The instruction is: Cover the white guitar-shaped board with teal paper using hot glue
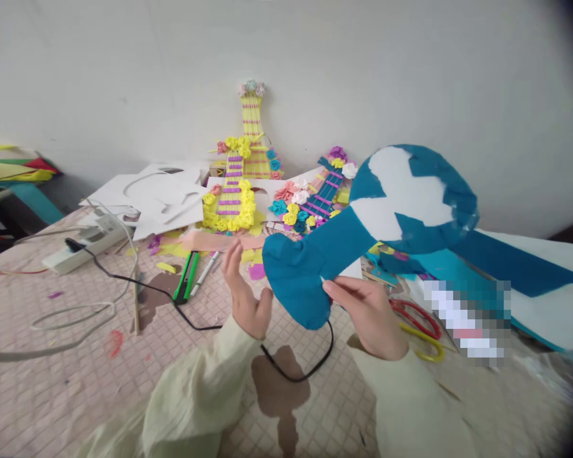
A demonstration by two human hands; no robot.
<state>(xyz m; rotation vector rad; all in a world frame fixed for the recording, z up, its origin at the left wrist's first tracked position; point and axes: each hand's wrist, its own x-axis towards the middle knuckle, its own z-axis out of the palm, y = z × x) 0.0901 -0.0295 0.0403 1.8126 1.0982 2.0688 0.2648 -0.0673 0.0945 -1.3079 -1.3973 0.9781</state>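
Observation:
My right hand (370, 312) pinches the edge of a blue paper-covered cutout (337, 245), holding it up above the table. The cutout has a rounded lobed end near me, a straight neck, and a large round end with bare white patches (405, 197). My left hand (247, 296) is beside the lobed end with its fingers raised and apart, gripping nothing. Whether the left thumb touches the blue paper is hard to tell. A black cord (293, 380) curves across the table below the cutout and passes behind my left wrist.
Paper-flower-decorated woven pieces (229, 191) lean by the wall. A green box cutter (186, 278) and a white pen (204, 273) lie left of my left hand. Further left are a power strip (83, 245) and white paper offcuts (157, 197). Red-handled scissors (417, 316) lie at right.

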